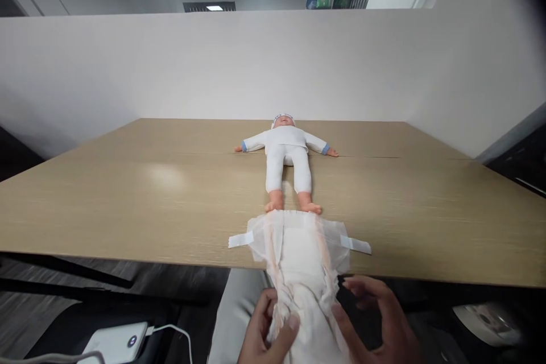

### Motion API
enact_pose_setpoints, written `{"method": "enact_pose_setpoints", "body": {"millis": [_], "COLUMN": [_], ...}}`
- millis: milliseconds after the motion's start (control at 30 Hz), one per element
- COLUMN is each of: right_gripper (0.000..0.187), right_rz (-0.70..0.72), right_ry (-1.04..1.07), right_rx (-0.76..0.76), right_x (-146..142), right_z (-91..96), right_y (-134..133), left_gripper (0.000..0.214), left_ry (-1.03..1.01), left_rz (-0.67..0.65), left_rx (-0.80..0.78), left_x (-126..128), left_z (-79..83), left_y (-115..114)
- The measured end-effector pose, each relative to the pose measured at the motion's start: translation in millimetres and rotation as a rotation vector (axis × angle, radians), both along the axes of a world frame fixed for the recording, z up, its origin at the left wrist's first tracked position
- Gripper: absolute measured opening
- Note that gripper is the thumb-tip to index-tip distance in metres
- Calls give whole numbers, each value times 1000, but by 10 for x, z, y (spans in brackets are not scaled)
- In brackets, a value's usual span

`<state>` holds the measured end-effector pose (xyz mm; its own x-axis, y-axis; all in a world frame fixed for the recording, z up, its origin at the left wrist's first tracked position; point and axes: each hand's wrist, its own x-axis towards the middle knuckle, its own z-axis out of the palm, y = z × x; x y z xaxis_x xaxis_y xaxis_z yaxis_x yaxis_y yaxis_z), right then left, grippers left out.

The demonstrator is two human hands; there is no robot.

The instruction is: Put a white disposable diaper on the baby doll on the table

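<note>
An unfolded white diaper (301,244) stretches from the table's front edge down over my lap, its two side tabs spread outward on the wood. My left hand (268,333) grips its near left edge, thumb on top and fingers underneath. At the right edge, my right hand (377,318) has thumb and fingers apart, with the thumb against the diaper. Beyond the diaper, a baby doll (288,145) in white clothes with blue cuffs lies on its back, arms out, feet close to the diaper's far end.
The wooden table (128,193) runs back to a white partition (213,68). Below on the left, a white power bank (117,341) with a cable (174,327) rests on a black seat (140,315). A white object (488,324) stands low at the right.
</note>
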<state>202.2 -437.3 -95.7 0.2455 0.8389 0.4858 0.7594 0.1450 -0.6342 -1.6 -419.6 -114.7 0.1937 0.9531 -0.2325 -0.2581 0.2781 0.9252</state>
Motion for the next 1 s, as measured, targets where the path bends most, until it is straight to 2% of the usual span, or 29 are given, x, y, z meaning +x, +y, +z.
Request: {"method": "enact_pose_setpoints", "body": {"millis": [100, 233, 333, 467, 567, 667, 700, 767, 800, 867, 933, 1000], "right_gripper": [36, 53, 58, 67, 73, 74, 73, 71, 71, 70, 70, 70], "right_rz": [165, 413, 507, 559, 577, 597, 600, 595, 588, 576, 571, 573], "right_ry": [-166, -315, -382, -418, -437, -448, -451, -452, -451, -447, -440, -432], "right_rx": [75, -53, -199, -278, -281, -269, -265, -253, -246, -234, -229, -230], "right_x": [-69, -244, -298, -268, -239, -234, -236, -243, -247, -250, -249, -246], "right_z": [173, 369, 393, 356, 351, 361, 362, 356, 348, 331, 316, 312], "right_y": [224, 637, 896, 1053, 1076, 1078, 1077, 1075, 1073, 1070, 1071, 1076], "left_gripper": [52, 52, 51, 32, 26, 19, 26, 59, 75, 91, 100, 107], "left_ry": [4, 115, 355, 759, 965, 1150, 1225, 1421, 1519, 1651, 1682, 1627], "left_rz": [-18, -29, -138, -273, -299, -247, -207, -193, -229, -357, -509, -661], "left_rx": [11, 85, 226, 461, 648, 927, 1030, 1140, 1177, 1298, 1468, 1642], "left_x": [6, -35, -186, -520, -725, -764, -732, -610, -528, -342, -159, -7], "left_z": [29, 115, 248, 564, 814, 961, 982, 993, 988, 974, 962, 955], "left_y": [0, -5, 19, 213, 611, 1240, 1472, 1911, 2100, 2397, 2589, 2705]}}
